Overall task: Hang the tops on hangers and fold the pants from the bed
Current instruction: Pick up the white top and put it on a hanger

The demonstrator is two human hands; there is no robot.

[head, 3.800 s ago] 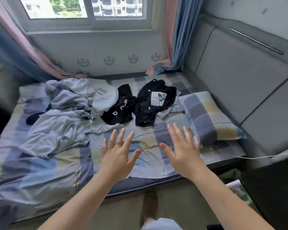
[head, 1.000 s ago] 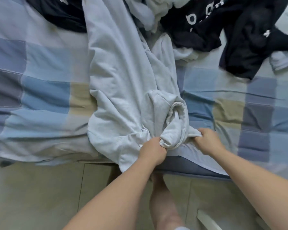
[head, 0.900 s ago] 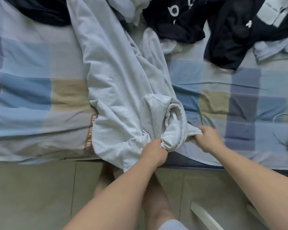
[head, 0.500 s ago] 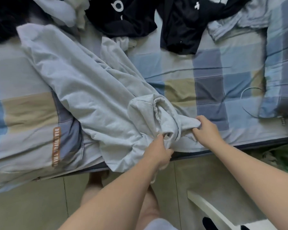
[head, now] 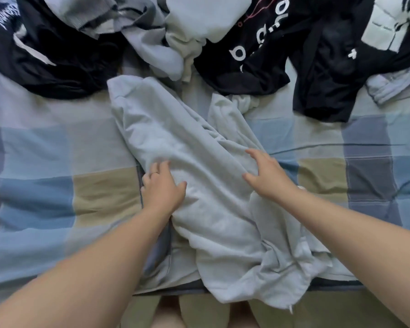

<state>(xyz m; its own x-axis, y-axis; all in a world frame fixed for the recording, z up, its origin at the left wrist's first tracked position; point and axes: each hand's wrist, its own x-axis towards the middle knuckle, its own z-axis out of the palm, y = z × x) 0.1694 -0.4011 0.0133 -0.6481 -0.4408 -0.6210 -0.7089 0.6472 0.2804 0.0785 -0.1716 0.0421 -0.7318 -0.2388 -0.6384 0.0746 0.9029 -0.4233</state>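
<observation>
Flattening pants [head: 199,162] on bed [head: 92,190], left hand [head: 162,188] and right hand [head: 268,176] grips open; next, likely pinching 12 o'clock leg ends, folding.

Left hand [head: 163,188], right hand [head: 268,176], on pale pants [head: 199,138]

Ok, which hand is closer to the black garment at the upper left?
Left. The left hand rests on the grey pants, down-right of the black garment; the right hand lies further right.
</observation>
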